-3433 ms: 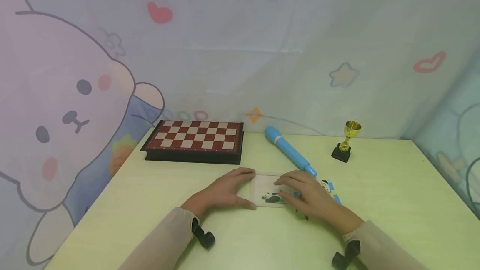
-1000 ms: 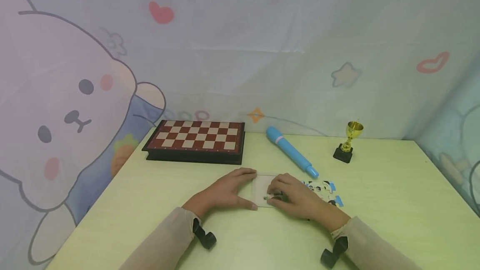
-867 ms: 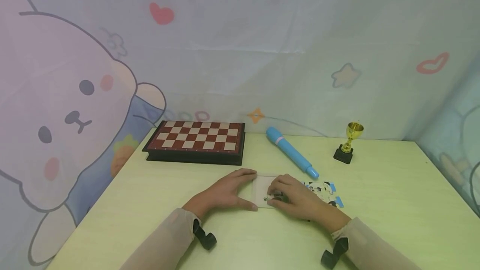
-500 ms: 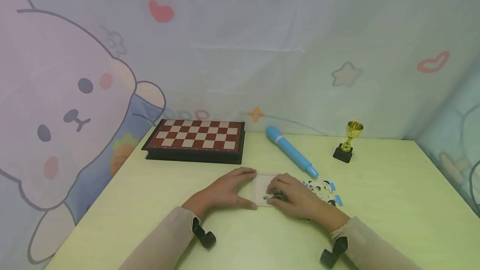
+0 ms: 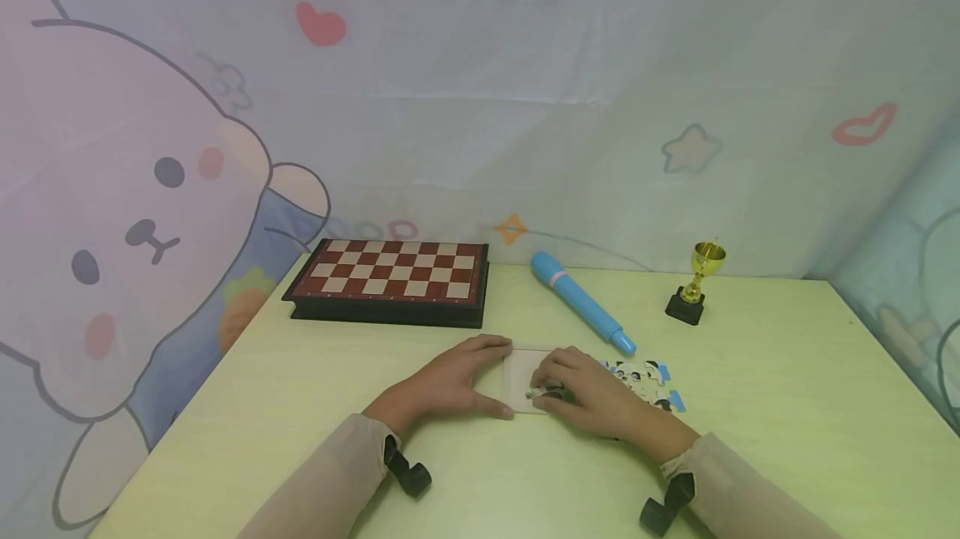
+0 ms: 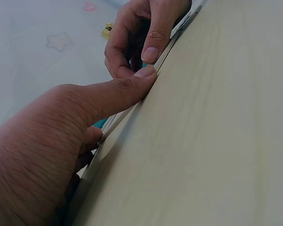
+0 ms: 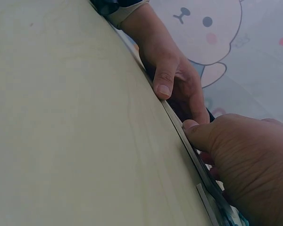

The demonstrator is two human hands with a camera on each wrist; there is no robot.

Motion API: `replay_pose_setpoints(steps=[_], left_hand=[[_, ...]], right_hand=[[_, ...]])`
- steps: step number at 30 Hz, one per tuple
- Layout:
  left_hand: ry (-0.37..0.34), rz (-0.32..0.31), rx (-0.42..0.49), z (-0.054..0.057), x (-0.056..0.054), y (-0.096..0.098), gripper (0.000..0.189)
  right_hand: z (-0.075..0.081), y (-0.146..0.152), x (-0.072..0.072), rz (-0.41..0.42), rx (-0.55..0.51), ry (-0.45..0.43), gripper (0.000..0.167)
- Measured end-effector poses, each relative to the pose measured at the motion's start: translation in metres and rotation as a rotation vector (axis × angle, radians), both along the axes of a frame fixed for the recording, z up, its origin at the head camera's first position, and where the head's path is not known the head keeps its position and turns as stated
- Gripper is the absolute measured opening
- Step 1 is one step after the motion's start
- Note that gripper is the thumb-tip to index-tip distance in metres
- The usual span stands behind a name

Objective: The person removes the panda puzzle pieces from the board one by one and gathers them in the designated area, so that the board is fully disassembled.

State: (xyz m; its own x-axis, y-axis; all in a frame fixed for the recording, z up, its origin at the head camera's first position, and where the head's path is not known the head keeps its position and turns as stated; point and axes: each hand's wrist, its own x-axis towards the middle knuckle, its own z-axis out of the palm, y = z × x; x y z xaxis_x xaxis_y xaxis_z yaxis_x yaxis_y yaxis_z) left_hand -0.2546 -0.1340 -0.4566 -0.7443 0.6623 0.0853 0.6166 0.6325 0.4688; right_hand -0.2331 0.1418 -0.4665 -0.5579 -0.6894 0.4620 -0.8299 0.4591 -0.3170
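A shallow white puzzle tray [image 5: 519, 366] lies flat on the table in the head view. My left hand [image 5: 448, 379] holds its left end, thumb at the near edge and fingers at the far edge. Over the tray's right part, my right hand [image 5: 592, 396] has curled fingers and pinches a puzzle piece [image 5: 553, 393] with a dark and green print, lying in the tray. The right hand partly covers that piece. In the left wrist view, the left thumb [image 6: 127, 92] presses the tray's edge close to the right hand's fingertips. Panda-print puzzle pieces [image 5: 651, 372] lie right of the tray, partly hidden.
A red-and-white checkered chessboard box [image 5: 397, 276] stands at the back left of the pale table [image 5: 787, 406]. Behind the tray lies a blue toy microphone [image 5: 581, 301]. A small gold trophy cup [image 5: 697, 281] stands at the back right. A printed cloth [image 5: 525, 106] hangs behind.
Compared with the oldest frame, my right hand has moved left over the tray and its fingers have curled, uncovering more panda pieces. During the last second both hands stay nearly still.
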Motion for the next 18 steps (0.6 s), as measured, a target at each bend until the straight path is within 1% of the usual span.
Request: replay_pose_setpoints(steps=[4, 10, 18], left_hand=[[0.005, 0.003, 0.002, -0.0005, 0.0002, 0.0002, 0.102], [0.0, 0.004, -0.005, -0.0003, -0.0005, 0.0003, 0.103], [-0.004, 0.006, 0.002, -0.0013, -0.0002, 0.0, 0.103]], right_hand=[[-0.0002, -0.0001, 0.0009, -0.005, 0.005, 0.008, 0.018], [0.0005, -0.0004, 0.0017, 0.01, 0.024, 0.016, 0.017], [-0.0011, -0.0009, 0.0024, -0.01, 0.033, 0.012, 0.018]])
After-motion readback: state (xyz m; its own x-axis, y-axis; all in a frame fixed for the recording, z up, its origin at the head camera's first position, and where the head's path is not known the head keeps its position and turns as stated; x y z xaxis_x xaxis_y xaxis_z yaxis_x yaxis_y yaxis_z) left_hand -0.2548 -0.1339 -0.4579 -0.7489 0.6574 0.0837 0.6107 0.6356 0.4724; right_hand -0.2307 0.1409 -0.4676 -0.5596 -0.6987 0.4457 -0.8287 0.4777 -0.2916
